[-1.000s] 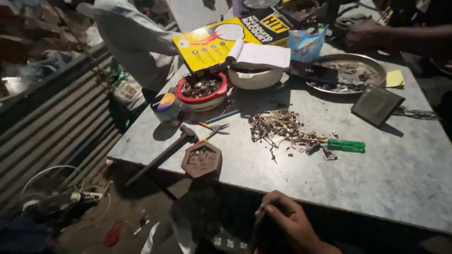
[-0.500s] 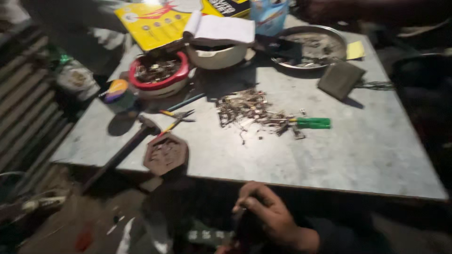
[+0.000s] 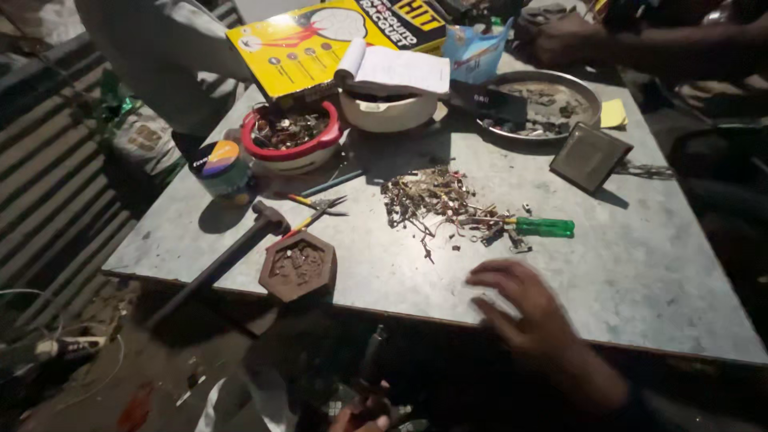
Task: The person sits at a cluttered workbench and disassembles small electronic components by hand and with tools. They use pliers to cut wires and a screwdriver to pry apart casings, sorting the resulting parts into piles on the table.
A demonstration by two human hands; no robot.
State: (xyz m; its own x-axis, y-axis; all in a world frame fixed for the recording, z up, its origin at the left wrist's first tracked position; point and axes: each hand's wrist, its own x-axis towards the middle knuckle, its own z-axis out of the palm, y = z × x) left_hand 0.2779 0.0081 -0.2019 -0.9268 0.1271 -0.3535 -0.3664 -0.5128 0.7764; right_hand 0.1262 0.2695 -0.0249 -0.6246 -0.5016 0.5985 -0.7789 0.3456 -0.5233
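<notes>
Reaching up onto the table (image 3: 656, 264), the right hand (image 3: 524, 308) is now lying flat near the front edge, where half a second ago it was curled below the edge in the dark. Its fingers (image 3: 492, 276) are spread and released, grasping nothing. Just beyond the fingertips the scrap pile (image 3: 428, 200) is sitting, with the green-handled screwdriver (image 3: 540, 227) lying a little past them and to their right; neither is being touched. Off to the fingers' left the brown hexagonal dish (image 3: 297, 265) is resting at the table edge, the hammer (image 3: 232, 252) and pliers (image 3: 316, 206) just behind it.

The left hand (image 3: 360, 416) is staying low under the table, only its fingertips showing, seemingly closed around a dark upright object (image 3: 372, 364); what that is I cannot tell.

Judging by this, the free hand is moving into the work area, closest to the scrap and the screwdriver. Another person's hand (image 3: 560, 36) is working at the far side by the metal plate (image 3: 588, 92).
</notes>
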